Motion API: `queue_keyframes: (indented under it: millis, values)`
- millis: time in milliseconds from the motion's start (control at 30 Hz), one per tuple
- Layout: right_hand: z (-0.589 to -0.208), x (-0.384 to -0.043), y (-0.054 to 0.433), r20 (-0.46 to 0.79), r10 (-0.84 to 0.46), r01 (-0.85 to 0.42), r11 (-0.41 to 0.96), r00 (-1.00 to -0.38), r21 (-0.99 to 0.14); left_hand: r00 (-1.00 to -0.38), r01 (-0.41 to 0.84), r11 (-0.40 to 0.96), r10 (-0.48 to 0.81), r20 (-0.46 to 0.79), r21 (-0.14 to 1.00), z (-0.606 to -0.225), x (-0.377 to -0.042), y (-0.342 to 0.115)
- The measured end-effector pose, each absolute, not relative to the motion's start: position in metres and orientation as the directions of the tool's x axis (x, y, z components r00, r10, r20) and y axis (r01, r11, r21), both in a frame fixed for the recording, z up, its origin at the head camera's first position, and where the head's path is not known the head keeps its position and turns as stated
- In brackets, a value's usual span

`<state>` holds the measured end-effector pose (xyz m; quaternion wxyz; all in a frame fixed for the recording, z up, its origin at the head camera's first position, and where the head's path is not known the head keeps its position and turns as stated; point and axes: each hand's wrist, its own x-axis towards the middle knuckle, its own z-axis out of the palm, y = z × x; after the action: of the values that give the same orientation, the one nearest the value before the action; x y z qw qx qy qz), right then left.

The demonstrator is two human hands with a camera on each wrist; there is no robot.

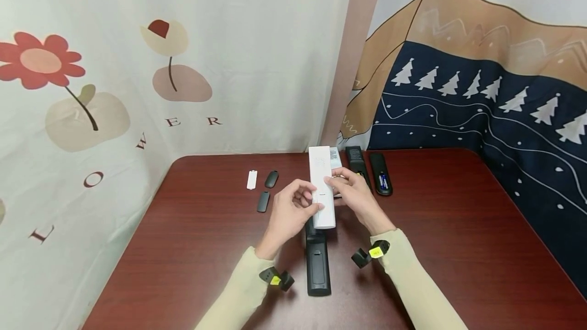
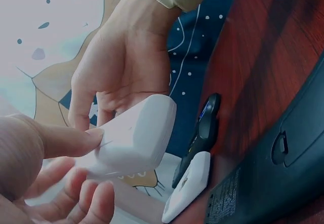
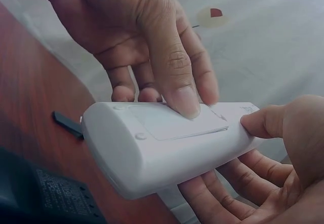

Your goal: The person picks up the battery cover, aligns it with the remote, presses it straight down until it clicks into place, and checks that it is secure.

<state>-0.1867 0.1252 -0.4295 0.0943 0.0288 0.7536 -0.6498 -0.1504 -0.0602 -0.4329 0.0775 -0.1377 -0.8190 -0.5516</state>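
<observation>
Both hands hold a white remote control (image 1: 322, 167) up over the table, its back turned upward and its battery cover (image 3: 177, 121) in place. My left hand (image 1: 290, 207) pinches it from the left side; the thumb (image 3: 185, 100) lies on the cover and the fingers are at the far edge. From the other side my right hand (image 1: 355, 193) grips it, thumb on the back and fingers curled underneath. Below the white remote, a black remote (image 1: 318, 269) lies on the table, its back up with the battery cover on.
On the left of the table (image 1: 202, 238) lie a small white battery cover (image 1: 251, 180) and two black ones (image 1: 271, 179). At the back right are a black remote (image 1: 380, 173) with blue batteries showing, another black remote (image 1: 354, 156) and a partly hidden white remote (image 2: 190, 186).
</observation>
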Motion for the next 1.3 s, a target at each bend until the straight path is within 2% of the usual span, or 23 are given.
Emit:
queue_keyframes:
  millis: [133,267,433,600,833,1300]
  values:
    - [-0.427,-0.185,0.125,-0.181,-0.083,0.166,0.157,-0.98,-0.973,-0.973,0.229,0.333,0.105,0.205,0.915,-0.433,-0.151,-0.062]
    - [-0.426,-0.184,0.124,-0.185,-0.094,0.171,0.145,-0.978,-0.975,-0.991,0.08,0.214,0.122,0.054,0.973,-0.436,-0.155,-0.063]
    - [-0.426,-0.183,0.122,-0.178,-0.112,0.163,0.127,-0.978,-0.978,-0.978,-0.101,0.076,0.175,-0.113,0.992,-0.438,-0.158,-0.064]
    - [-0.426,-0.183,0.121,-0.186,-0.119,0.171,0.123,-0.975,-0.978,-0.962,-0.193,0.016,0.195,-0.192,0.981,-0.44,-0.159,-0.065]
    - [-0.426,-0.181,0.121,-0.176,-0.144,0.161,0.107,-0.974,-0.981,-0.959,-0.236,-0.016,0.166,-0.231,0.972,-0.439,-0.158,-0.063]
    - [-0.426,-0.182,0.124,-0.165,-0.142,0.148,0.125,-0.976,-0.981,-0.966,-0.19,-0.013,0.182,-0.184,0.982,-0.444,-0.162,-0.062]
